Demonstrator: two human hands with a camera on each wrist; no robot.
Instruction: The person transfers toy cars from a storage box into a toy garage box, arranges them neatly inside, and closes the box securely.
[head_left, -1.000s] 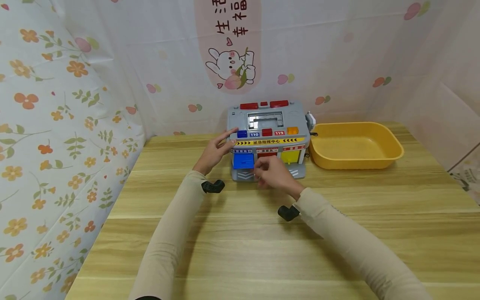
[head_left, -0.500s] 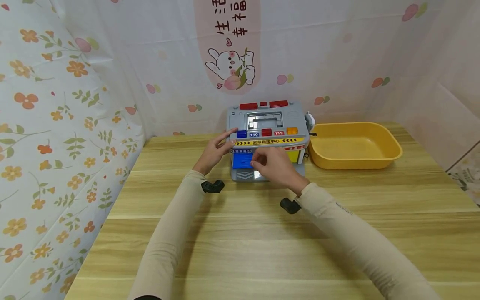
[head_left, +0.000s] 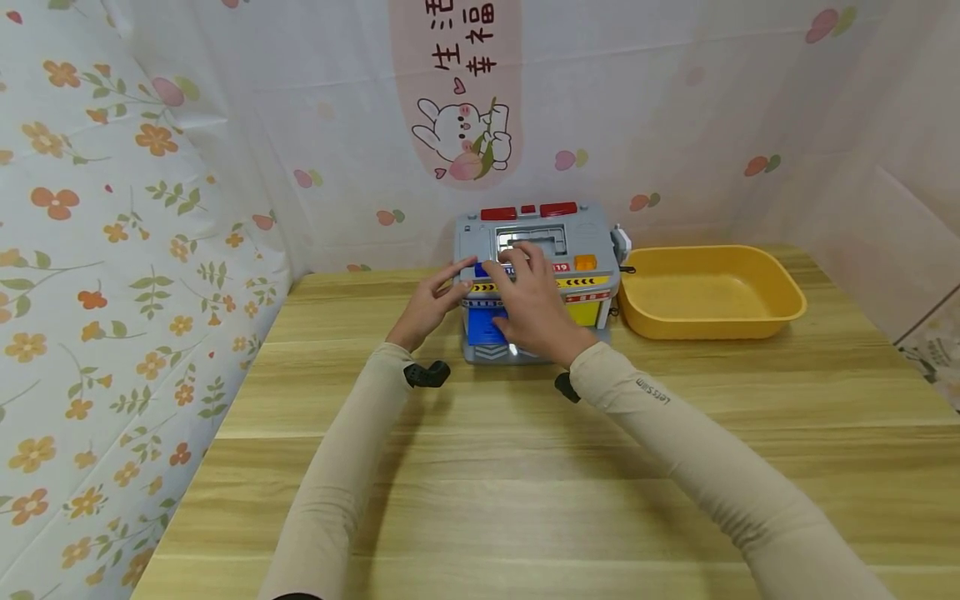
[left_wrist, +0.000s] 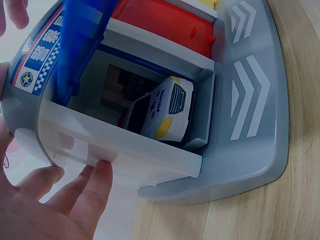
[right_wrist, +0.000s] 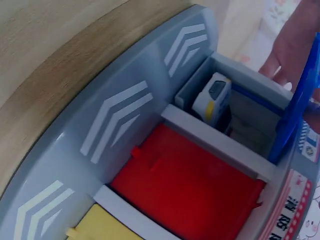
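A grey toy rescue station [head_left: 536,290] stands at the back of the table, with a row of three bays in front. Its blue door [head_left: 486,327] is swung up, and a white toy police car [left_wrist: 167,110] sits inside that bay, nose outward. The red door [right_wrist: 185,185] and yellow door [right_wrist: 102,225] are down. My left hand [head_left: 429,310] rests along the station's left side, fingertips on the white side wall and at the roof edge. My right hand [head_left: 534,308] spreads over the front roof edge, fingers above the coloured buttons, thumb beside the blue door.
A yellow plastic tub [head_left: 712,283] stands right of the station. A white cable [head_left: 621,243] part sticks out from the station's right side. Printed cloth [head_left: 322,125] hangs behind and to the left. The wooden table [head_left: 465,483] stretches toward me.
My right hand has risen from low in front of the bays, and its pinched fingers have spread over the roof edge. My left hand has stayed in place.
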